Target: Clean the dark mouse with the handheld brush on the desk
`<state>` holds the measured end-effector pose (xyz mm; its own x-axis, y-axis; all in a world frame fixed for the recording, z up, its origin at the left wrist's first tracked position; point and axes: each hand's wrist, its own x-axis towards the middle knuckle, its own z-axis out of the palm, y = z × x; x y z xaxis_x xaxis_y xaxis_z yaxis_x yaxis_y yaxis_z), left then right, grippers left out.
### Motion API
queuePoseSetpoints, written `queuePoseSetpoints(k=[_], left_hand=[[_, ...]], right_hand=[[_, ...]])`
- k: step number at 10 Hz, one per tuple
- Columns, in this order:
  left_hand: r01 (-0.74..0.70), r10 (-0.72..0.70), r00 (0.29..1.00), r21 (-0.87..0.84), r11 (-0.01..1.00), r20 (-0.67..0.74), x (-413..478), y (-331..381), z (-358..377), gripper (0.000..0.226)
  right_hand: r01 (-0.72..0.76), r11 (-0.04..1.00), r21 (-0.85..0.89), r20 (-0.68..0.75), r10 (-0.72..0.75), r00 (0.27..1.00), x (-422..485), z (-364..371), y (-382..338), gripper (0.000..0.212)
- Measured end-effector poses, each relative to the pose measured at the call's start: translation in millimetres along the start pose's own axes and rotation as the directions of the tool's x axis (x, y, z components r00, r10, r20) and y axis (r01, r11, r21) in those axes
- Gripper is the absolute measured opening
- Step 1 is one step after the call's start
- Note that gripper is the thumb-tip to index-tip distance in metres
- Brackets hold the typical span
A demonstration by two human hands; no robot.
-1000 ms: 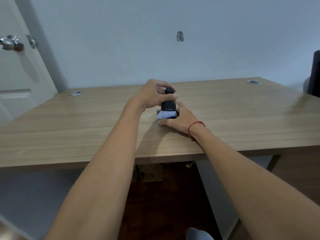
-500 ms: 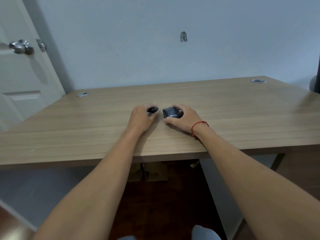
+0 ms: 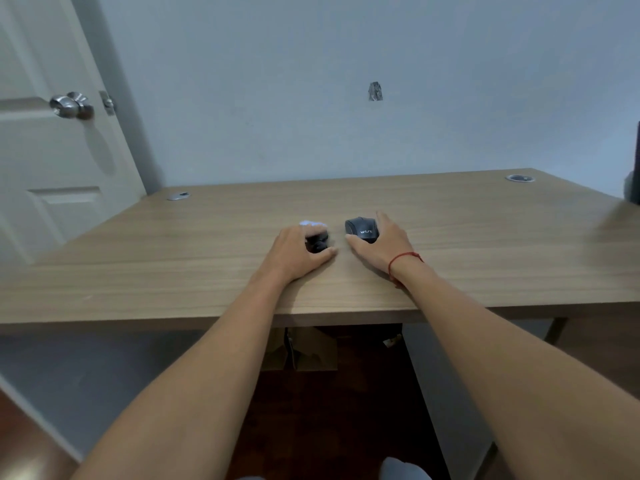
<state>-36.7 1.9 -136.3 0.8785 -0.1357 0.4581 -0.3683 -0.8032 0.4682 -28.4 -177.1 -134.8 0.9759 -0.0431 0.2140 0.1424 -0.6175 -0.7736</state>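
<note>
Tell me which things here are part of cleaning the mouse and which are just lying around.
Part of the job:
- mouse, under the right hand
- brush, lying on the desk under the left hand

Just there:
- two cable ports, back left and back right
- paper bag under the desk
- door with its knob

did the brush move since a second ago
Yes. The brush was upright on the mouse; it now lies on the desk, left of the mouse.
</note>
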Motion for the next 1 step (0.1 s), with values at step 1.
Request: queuePoseSetpoints(k=[1], left_hand=[[0.162,-0.162,0.987,-0.071,0.984,0.0,-3.6,2.8,-2.6,0.072]], right_hand=[[-0.091,0.996,-0.018,0.014,0.092,0.996,-12.3,-14.9,0.1,0.067]])
